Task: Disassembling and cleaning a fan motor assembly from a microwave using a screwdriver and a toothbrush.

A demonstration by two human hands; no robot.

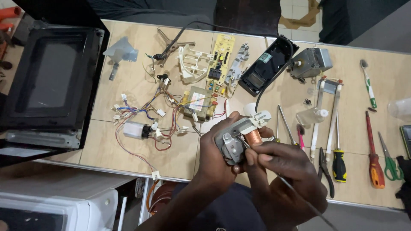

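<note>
The left hand [216, 143] is wrapping closed around a small fan motor [237, 139], thumb and fingers clamped on its grey metal frame, and is holding it up above the near edge of the bench [128, 145]. The right hand [282, 171] is pinching shut on a thin probe [295, 192], whose shaft is running back toward the wrist while its tip is reaching in beside the copper coil [254, 137]; the exact contact point is hidden by the fingers. To do this well, the left grip should be keeping the frame steady while the right hand is working with light pressure, since the fine winding would likely nick easily. The motor is sitting mostly inside the left grip, with the coil and the white plastic end poking out toward the right hand. Just beyond, a tangle of coloured wires [145, 115] and a transformer [198, 104] are lying on the bench, with pliers [325, 169], screwdrivers [374, 152] and scissors [388, 156] to the right. Farther off, a yellow circuit board [219, 62] and a black oven door [51, 79] are resting.
</note>
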